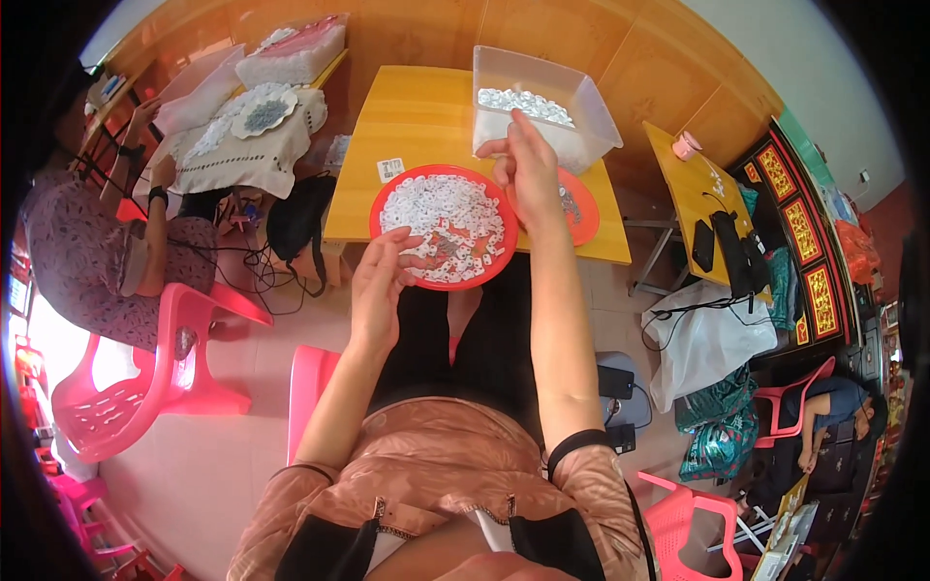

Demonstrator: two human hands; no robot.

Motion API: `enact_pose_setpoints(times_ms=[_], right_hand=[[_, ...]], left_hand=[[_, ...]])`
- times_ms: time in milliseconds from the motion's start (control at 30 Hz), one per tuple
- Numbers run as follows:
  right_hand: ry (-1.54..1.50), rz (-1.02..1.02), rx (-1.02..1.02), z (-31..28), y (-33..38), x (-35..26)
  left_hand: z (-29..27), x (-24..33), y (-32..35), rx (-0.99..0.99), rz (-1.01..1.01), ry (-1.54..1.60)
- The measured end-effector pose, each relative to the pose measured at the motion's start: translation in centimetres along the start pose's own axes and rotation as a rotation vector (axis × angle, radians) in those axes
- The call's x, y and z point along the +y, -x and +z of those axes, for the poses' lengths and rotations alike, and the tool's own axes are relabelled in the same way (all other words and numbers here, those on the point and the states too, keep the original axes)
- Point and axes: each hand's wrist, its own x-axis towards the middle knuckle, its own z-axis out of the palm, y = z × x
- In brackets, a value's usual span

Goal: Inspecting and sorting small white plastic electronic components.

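Observation:
A red round tray (376,215) on the table in front of me is heaped with small white pieces, with a patch of small grey pieces near its front. My left hand (376,286) is at the tray's front left rim, its fingers curled together above the pieces; anything between them is too small to make out. Raised over the tray's right side is my right hand (528,172), fingers apart and pointing toward the clear plastic bin (591,107). Nothing shows in it. Partly behind that forearm lies a second red tray (587,218) with some grey pieces.
The bin holds many white pieces on the yellow table (412,111). A small white printed card (389,169) lies left of the tray. Another person (116,232) sits at a cloth-covered table (257,169) on the left. A second yellow table (678,198) stands at right.

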Motion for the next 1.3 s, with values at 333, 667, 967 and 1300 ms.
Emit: enact_pose_setpoints(times_ms=[333,667,967,1300], right_hand=[[0.641,0.02,0.037,-5.1,4.1,8.2],[1.169,-0.098,-0.167,-3.0,5.4,9.3],[1.306,-0.16,-0.264,-2.2,5.2,10.0],[1.446,-0.287,-0.333,-1.7,4.8,10.7]], left_hand=[[-1.7,0.0,-0.9,0.128,0.001,0.103],[-2.5,0.3,-1.0,0.144,0.035,0.11],[-2.1,0.1,-1.2,0.135,-0.018,0.116],[-1.8,-0.7,-0.6,0.139,0.001,0.124]])
